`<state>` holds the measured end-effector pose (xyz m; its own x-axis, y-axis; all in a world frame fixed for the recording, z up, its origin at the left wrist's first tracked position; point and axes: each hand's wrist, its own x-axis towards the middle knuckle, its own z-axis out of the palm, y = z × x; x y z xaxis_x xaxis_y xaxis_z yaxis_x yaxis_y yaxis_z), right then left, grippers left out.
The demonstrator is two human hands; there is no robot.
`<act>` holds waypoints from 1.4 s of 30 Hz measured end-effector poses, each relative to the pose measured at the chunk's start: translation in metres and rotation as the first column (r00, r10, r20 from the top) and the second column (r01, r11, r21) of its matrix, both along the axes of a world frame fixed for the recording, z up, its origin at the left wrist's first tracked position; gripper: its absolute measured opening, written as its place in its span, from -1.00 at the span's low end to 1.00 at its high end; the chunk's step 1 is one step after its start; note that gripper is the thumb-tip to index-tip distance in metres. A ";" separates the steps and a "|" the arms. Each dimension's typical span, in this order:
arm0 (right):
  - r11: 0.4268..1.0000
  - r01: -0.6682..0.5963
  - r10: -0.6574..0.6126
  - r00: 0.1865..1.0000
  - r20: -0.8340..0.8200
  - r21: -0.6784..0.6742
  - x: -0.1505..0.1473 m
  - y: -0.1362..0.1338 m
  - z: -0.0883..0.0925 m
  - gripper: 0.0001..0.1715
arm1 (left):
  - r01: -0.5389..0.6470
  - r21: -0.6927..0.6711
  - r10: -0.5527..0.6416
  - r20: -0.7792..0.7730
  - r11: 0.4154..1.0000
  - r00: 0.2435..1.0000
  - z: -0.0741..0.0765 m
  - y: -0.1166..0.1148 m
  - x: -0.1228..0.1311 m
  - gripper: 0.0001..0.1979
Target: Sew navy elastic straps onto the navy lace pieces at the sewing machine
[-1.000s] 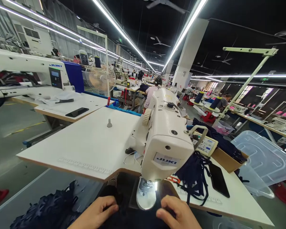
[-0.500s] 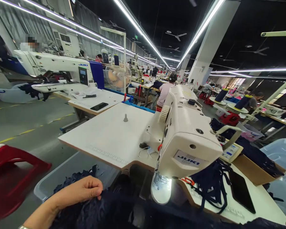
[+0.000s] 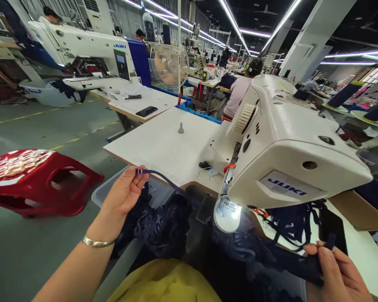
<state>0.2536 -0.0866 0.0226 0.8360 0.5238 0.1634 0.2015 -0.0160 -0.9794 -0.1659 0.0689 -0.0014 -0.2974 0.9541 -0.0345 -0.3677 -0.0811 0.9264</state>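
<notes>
My left hand [image 3: 126, 191], with a silver bangle at its wrist, pinches the end of a narrow navy strap [image 3: 165, 177] by a small shiny slider. The strap runs right, toward the lit needle area of the white JUKI sewing machine [image 3: 280, 147]. My right hand [image 3: 338, 268] grips the edge of a navy lace garment [image 3: 248, 251] between thumb and fingers, in front of the machine. More dark lace fabric [image 3: 164, 222] hangs below the table edge, near my left forearm. Where strap and garment meet is hidden in shadow.
A red stool [image 3: 78, 184] stands left on the floor. Navy straps [image 3: 291, 226] and a black phone [image 3: 332, 228] lie right of the machine, by a cardboard box [image 3: 359, 209]. A second JUKI machine [image 3: 82, 46] and a fan [image 3: 168, 65] are behind.
My left hand has gone from gripping dark fabric to holding the strap end up. My right hand has come into view with the garment. The view has shifted lower and rightward.
</notes>
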 end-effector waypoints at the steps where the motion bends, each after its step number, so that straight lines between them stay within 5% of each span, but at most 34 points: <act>1: 0.999 -0.014 0.014 1.000 -0.021 -0.035 -0.012 0.000 0.000 -0.60 | 0.043 0.006 -0.043 0.013 0.999 0.999 0.005 -0.004 0.012 -0.74; 4: 0.975 -0.148 0.176 0.970 0.168 -0.168 -0.044 -0.001 -0.002 -0.62 | 0.300 -0.002 -0.300 0.003 0.954 0.954 0.020 -0.028 0.058 -0.70; 8: 0.841 -0.484 0.537 0.698 0.474 -0.240 -0.077 -0.001 -0.009 -0.83 | 0.728 -0.123 -0.738 -0.086 0.675 0.670 0.022 -0.064 0.123 -0.69; 10: 0.776 -0.587 0.590 0.548 0.592 -0.231 -0.088 0.002 -0.013 -0.84 | 0.803 -0.171 -0.821 -0.129 0.571 0.556 0.016 -0.076 0.144 -0.68; 12: 0.761 -0.598 0.579 0.454 0.677 -0.250 -0.094 0.005 -0.016 -0.80 | 0.810 -0.195 -0.830 -0.217 0.553 0.515 0.011 -0.082 0.156 -0.68; 18: 0.855 -0.423 0.439 0.281 0.853 -0.301 -0.098 0.007 -0.017 -0.79 | 0.730 -0.210 -0.619 -0.704 0.650 0.349 0.011 -0.084 0.160 -0.70; 23: 0.893 -0.326 0.387 0.202 0.900 -0.311 -0.101 0.009 -0.017 -0.86 | 0.719 0.094 -0.162 -0.947 0.688 0.279 0.009 -0.088 0.159 -0.79; 27: 0.897 -0.327 0.386 0.252 0.887 -0.297 -0.102 0.009 -0.020 -0.86 | 0.725 0.260 0.101 -0.962 0.637 0.255 0.009 -0.089 0.159 -0.82; 33: 0.885 -0.379 0.384 0.268 0.884 -0.270 -0.099 0.005 -0.019 -0.78 | 0.739 0.151 -0.020 -0.976 0.657 0.217 0.014 -0.087 0.159 -0.82; 39: 0.911 -0.346 0.345 0.335 0.877 -0.226 -0.104 0.010 -0.018 -0.85 | 0.782 0.295 0.331 -0.936 0.549 0.121 0.008 -0.089 0.157 -0.77; 42: 0.888 -0.399 0.392 0.399 0.829 -0.228 -0.105 0.009 -0.016 -0.82 | 0.810 0.290 0.400 -0.914 0.510 0.075 0.008 -0.091 0.157 -0.73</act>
<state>0.1483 -0.0772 0.0064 -0.0097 0.7540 0.6568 0.8954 0.2990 -0.3300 -0.0085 -0.0225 0.0070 0.7303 0.3942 0.5580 0.4459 -0.8938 0.0478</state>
